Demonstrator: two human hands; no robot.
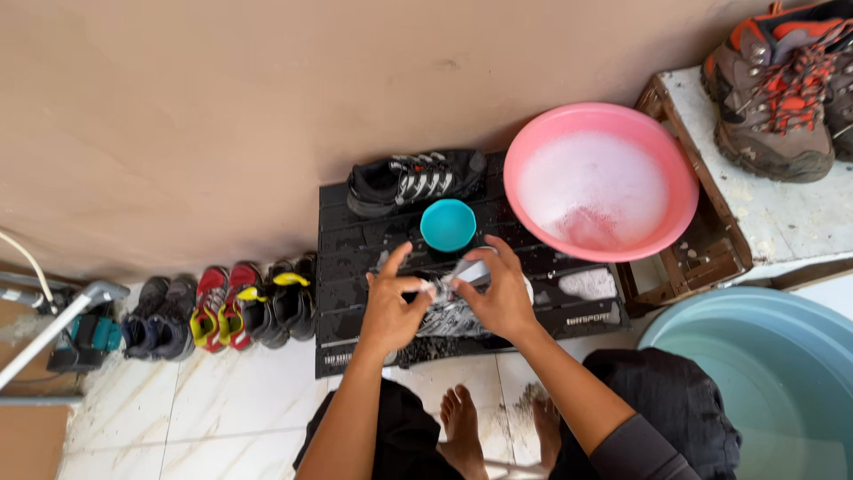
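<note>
Knees and bare feet (462,418) are sitting closest to the lens, person crouching on the tiled floor (222,418) over a black slatted mat (355,258). Both hands are working 1 shoe: left hand (391,307) is curling around the near-left side of the grey-white sneaker (449,316), fingers closed on it, thumb pointing up; right hand (498,293) is pinching a pale strip at the shoe's top, looks like the tongue or a lace, can't tell which. Sneaker is lying on the mat, centre, just in front of a small teal bowl (447,224). Progress read: looks mid-job. Pink basin (601,182) is holding foamy water, so wash mix is ready; suds patch is sitting on the mat at right, so scrubbing seems under way. Black sneaker (416,180) is resting at the mat's back edge by the wall, wet or dry I can't tell. Row of about 6 shoes (222,311) is waiting on the floor at left, well apart from the mat, appearing untouched. Muddy brown-orange hiking boots (782,89) are standing on the white table (773,222) at right, dirt visible on the soles, so those look undone. Large pale-blue tub (764,373) is sitting at lower right. My guess: most pairs remaining.
</note>
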